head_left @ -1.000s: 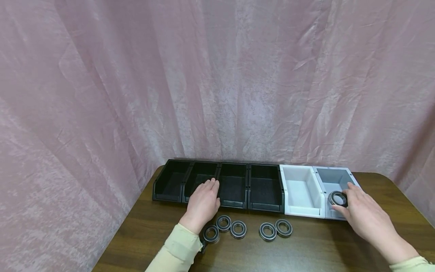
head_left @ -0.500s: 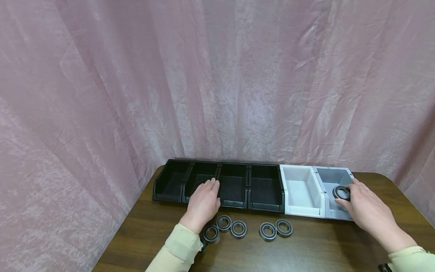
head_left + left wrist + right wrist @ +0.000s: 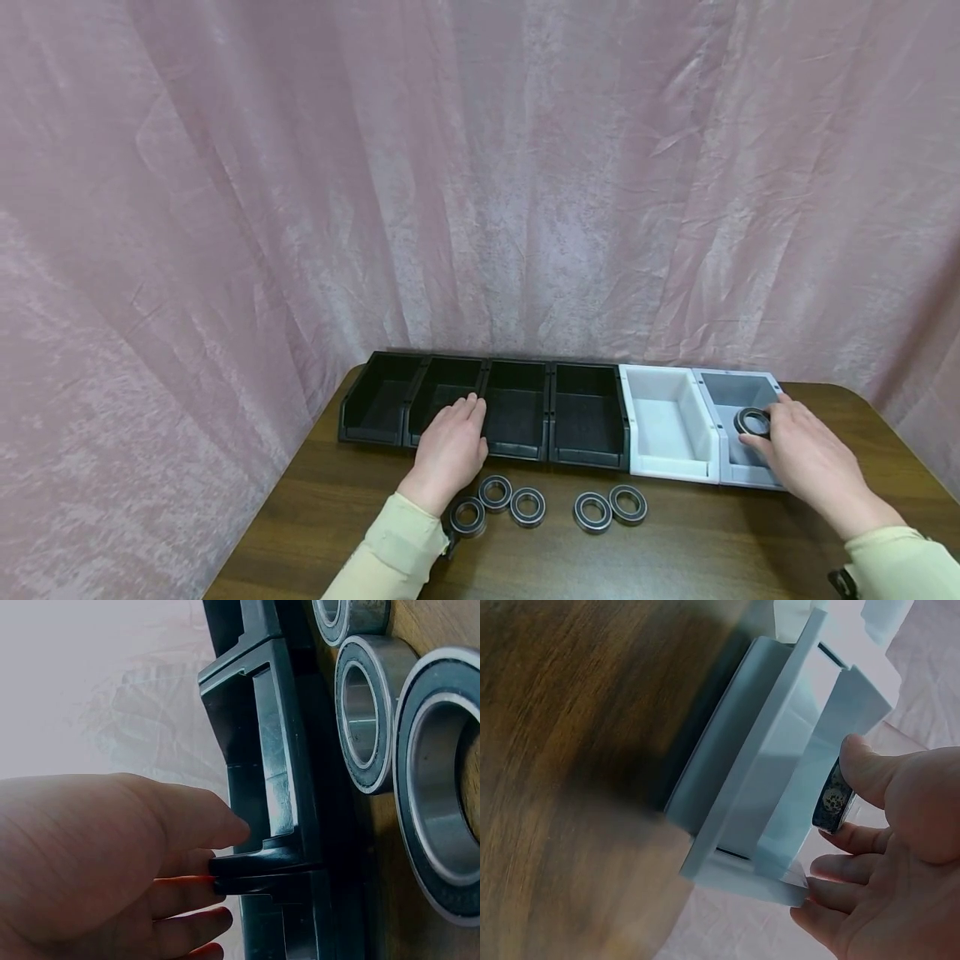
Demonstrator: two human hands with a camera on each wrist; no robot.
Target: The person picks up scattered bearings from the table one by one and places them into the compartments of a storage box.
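In the head view my right hand (image 3: 813,458) is over the grey bin (image 3: 738,387) at the right end of the row. Its thumb and a finger pinch a ball bearing (image 3: 740,420) by the outer ring, inside the bin's outline; the right wrist view shows the bearing (image 3: 833,799) edge-on, the other fingers by the bin's side wall. My left hand (image 3: 448,450) rests with loosely extended fingers at the divider between two black bins (image 3: 517,451). Its thumb lies just over the bin's front in the left wrist view. Three bearings (image 3: 528,522) lie close by that wrist.
Two more bearings (image 3: 592,528) touch or nearly touch on the wooden table (image 3: 547,571), right of centre. A white bin (image 3: 671,469) stands between the black bins and the grey one. Behind the row hangs a pink curtain (image 3: 480,208).
My right hand has moved slightly right and farther over the grey bin, carrying the bearing, then stayed nearly still. The left hand and the bearings on the table have kept their places.
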